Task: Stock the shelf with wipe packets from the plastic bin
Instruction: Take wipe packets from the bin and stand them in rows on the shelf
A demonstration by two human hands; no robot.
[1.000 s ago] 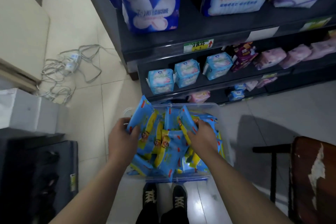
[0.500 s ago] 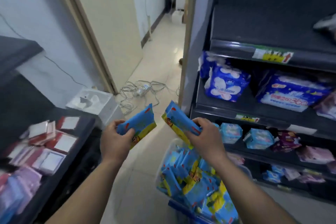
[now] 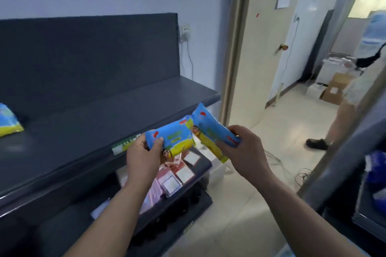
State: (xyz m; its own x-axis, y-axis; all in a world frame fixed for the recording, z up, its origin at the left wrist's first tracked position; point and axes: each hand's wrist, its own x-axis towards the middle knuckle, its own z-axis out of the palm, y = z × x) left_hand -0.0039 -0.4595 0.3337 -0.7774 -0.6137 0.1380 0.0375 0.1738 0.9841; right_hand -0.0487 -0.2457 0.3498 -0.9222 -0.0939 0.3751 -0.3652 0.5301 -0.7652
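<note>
Blurred throughout; no reading the print on the wrappers. Cut off by the left frame edge: a third packet (image 3: 8, 121), blue and yellow, lying on the shelf (image 3: 94, 123), well apart from both hands. Partly hidden behind the left hand (image 3: 144, 157) and its wrist: pink and white packs (image 3: 177, 173) on the lower shelf (image 3: 204, 165), too smeared to count. Cut off at the right edge: another person (image 3: 342, 115), with only a leg, a dark shoe (image 3: 316, 144) and some pale clothing in view.

Counted: three packets in all, two held and one lying on the shelf. Two hands. One price strip (image 3: 123, 145) on the shelf's front lip, just left of the left hand.

Gripping the left packet (image 3: 175, 135) in the left hand, thumb curled over its near left corner, fingers behind it and out of sight. Gripping the right packet (image 3: 208, 129) in the right hand, fingers wrapped round its right end and covering part of it.

Both held in the air just in front of the shelf's front edge, near its right end and above the lower shelf. Left packet roughly level, reaching rightward from the hand. Right packet tilted, far end up and to the left, yellow edge hanging below the fingers. Meeting at the inner ends, touching or overlapping, hard to tell which.

Beyond: an open door (image 3: 261, 48), a cable (image 3: 300, 173) on the pale floor, a cardboard box (image 3: 334, 89).
</note>
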